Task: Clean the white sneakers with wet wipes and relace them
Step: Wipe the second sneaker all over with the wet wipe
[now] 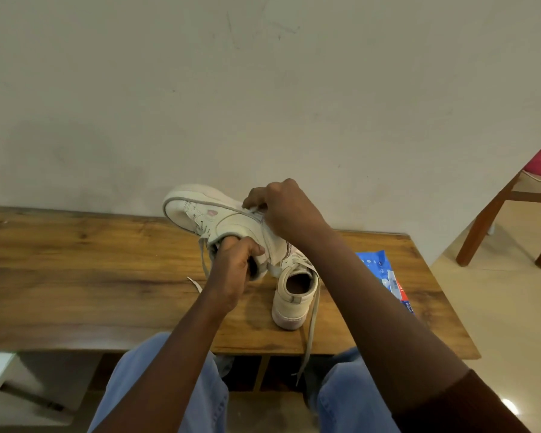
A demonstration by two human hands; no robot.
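A white sneaker [213, 215] is held tilted on its side above the wooden table [75, 270], toe to the left. My left hand [235, 267] grips its collar, fingers inside the opening. My right hand [281, 207] presses a small white wipe against the shoe's sole edge near the heel, fingers curled round it. A loose grey lace [204, 260] hangs from this shoe. The second white sneaker [294, 295] stands on the table just right of my left hand, heel towards me, its lace [310, 332] trailing over the table's front edge.
A blue wet-wipe pack [384, 273] lies on the table's right side, partly hidden by my right forearm. A wall rises right behind the table. A wooden chair [494, 220] with a pink cushion stands at the right. My knees in blue jeans are below the table edge.
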